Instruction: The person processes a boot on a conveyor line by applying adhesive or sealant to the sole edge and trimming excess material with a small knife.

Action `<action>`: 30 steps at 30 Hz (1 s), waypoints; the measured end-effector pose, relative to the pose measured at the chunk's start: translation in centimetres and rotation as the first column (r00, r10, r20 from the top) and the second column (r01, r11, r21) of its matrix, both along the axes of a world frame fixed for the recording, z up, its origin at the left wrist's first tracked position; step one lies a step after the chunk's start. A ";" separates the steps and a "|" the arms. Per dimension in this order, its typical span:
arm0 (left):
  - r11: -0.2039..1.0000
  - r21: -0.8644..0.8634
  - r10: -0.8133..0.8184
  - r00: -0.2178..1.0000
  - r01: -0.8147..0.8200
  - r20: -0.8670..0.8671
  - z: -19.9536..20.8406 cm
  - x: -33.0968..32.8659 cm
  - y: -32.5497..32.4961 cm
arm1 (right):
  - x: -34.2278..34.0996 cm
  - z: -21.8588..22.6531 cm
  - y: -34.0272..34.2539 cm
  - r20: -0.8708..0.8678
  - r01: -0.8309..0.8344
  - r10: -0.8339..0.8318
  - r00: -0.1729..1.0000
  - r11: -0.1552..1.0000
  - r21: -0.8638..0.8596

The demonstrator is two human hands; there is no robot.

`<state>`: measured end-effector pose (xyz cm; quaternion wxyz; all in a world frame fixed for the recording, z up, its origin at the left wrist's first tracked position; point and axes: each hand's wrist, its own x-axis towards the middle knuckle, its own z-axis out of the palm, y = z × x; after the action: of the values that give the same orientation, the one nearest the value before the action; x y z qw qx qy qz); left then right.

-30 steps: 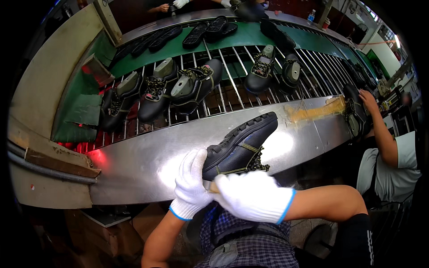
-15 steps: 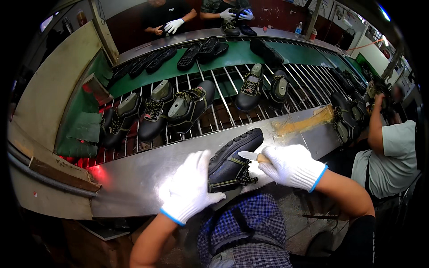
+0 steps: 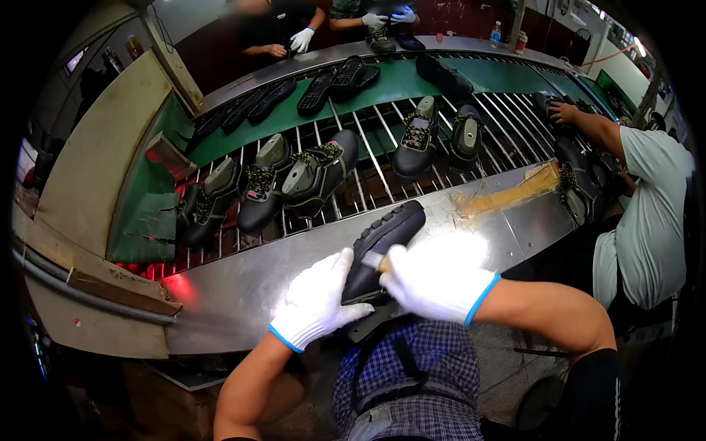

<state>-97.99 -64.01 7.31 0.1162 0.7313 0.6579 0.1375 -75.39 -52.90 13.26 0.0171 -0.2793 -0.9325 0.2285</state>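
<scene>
A black work shoe (image 3: 390, 229) lies tilted on its side at the bench edge, its thick cleated sole turned up and to the left. My left hand (image 3: 315, 298), in a white knit glove with a blue cuff, is closed round the heel end. My right hand (image 3: 441, 283), gloved alike, grips a short knife (image 3: 373, 261) with a light wooden handle. The knife's blade rests against the shoe's side near where the sole meets the upper; exact contact cannot be made out. My right hand hides the laces and part of the upper.
Beyond the metal bench (image 3: 235, 298) runs a barred rack with several black shoes (image 3: 301, 180) on grey lasts. Loose soles (image 3: 316, 92) lie on a green belt (image 3: 397, 84). A co-worker (image 3: 647, 198) reaches over shoes at right; two people stand across.
My right hand has moved left with the knife, bringing its blade onto the shoe near the sole. The co-worker at right has stretched an arm out over the rack.
</scene>
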 end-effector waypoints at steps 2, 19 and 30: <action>0.999 0.032 0.023 1.000 -0.023 -0.012 -0.5 0.0 -0.4 | -0.1 -1.2 -2.6 -0.063 -0.095 0.109 0.992 0.978 0.186; 0.951 -0.209 0.248 0.965 -0.226 0.089 3.2 1.9 4.9 | 2.1 -0.1 0.9 0.160 0.198 -0.224 0.961 0.967 0.159; 0.941 -0.262 0.260 0.954 -0.215 0.149 2.5 1.5 4.5 | 1.7 -7.1 0.3 -0.240 0.282 -0.369 0.898 0.901 -0.330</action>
<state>-96.46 -59.46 9.83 0.2470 0.6108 0.7400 0.1351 -73.69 -52.59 6.18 0.1545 -0.3949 -0.8154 0.3941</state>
